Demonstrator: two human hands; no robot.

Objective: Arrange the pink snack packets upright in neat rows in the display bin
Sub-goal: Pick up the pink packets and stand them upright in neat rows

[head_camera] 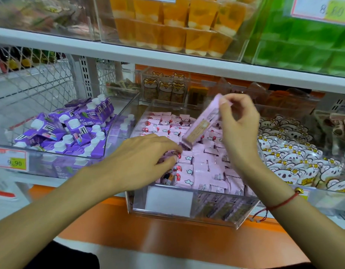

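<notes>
I see my right hand (pixel 238 121) raised above the clear acrylic display bin (pixel 189 208), its fingers (pixel 225 100) pinching the top end of one long pink snack packet (pixel 201 123), which hangs tilted with its lower end just over the heap. My left hand (pixel 142 158) lies low on the left part of the bin, fingers curled around a small pink packet with a red print (pixel 174 155) among the others. The many small pink wrapped snack packets (pixel 204 166) fill the bin, some standing in rough rows at the back, the nearer ones lying loose and crooked. A thin red string bracelet (pixel 284 201) circles my right wrist. The bin stands on an orange shelf (pixel 167 237), between a clear bin of purple drink cartons with white caps (pixel 70 133) and a bin of white bear-print packets (pixel 296 160).
</notes>
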